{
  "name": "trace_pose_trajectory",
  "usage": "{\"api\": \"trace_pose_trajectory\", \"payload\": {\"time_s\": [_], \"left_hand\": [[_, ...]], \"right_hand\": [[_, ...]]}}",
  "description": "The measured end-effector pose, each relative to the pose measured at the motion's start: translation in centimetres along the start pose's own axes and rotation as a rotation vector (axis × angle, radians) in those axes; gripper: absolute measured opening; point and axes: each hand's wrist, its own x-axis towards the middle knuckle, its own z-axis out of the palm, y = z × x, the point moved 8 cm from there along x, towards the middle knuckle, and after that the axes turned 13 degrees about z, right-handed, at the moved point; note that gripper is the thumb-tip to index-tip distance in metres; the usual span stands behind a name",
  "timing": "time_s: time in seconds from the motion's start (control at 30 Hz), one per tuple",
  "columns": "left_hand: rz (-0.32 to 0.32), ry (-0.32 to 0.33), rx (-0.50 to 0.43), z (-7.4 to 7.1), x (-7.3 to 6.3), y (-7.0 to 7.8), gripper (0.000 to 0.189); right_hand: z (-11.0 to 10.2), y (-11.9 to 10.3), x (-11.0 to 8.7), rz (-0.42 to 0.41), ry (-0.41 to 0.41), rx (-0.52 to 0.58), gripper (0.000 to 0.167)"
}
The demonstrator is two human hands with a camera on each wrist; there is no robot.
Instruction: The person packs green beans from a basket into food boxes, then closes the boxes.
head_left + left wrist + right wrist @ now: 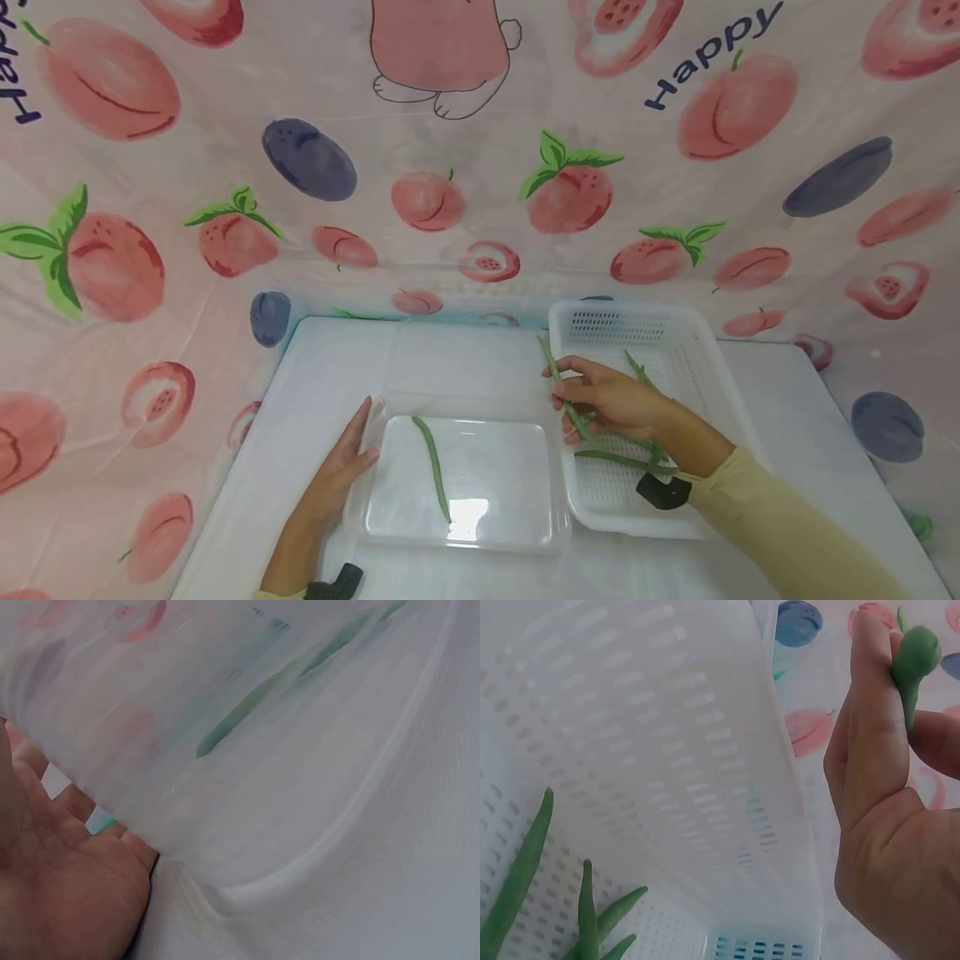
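My right hand pinches a green bean between thumb and fingers, over the left wall of a white perforated basket. In the right wrist view, the bean's rounded end sticks out past the fingers. Several more green beans lie in the basket under this hand. My left hand rests against the left side of a clear plastic box, its fingers fairly straight along the wall. One curved green bean lies inside the box; it shows blurred through the plastic in the left wrist view.
Box and basket stand side by side on a white table, the basket to the right. Behind and at the sides hangs a fruit-print cloth. Dark bands sit on both wrists.
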Motion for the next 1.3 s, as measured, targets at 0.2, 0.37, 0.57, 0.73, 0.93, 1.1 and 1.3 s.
{"api": "trace_pose_trajectory", "payload": {"time_s": [0.2,0.37,0.57,0.73,0.93,1.1,1.3], "left_hand": [[0.000,-0.002,0.000,0.0,0.0,-0.1,0.073],[-0.001,-0.007,-0.011,0.0,0.0,0.0,0.073],[0.005,-0.007,0.000,0.0,0.0,0.1,0.072],[0.003,-0.005,-0.001,0.0,0.0,0.1,0.072],[-0.001,-0.005,-0.010,0.0,0.0,0.1,0.072],[0.009,-0.011,0.000,0.0,0.0,0.1,0.071],[0.016,-0.017,0.008,-0.1,0.0,0.0,0.071]], "right_hand": [[1.0,-0.3,0.5,-0.008,-0.023,0.020,0.039],[2.2,-0.5,0.7,-0.020,-0.069,0.024,0.043],[3.5,-0.3,1.2,-0.028,-0.138,0.046,0.041],[4.3,-0.3,1.8,-0.019,-0.161,0.054,0.043],[5.1,-0.7,2.3,-0.008,-0.154,0.028,0.046],[5.6,-0.8,2.9,0.003,-0.141,0.009,0.046],[6.1,-0.7,3.5,0.014,-0.127,-0.004,0.047]]}}
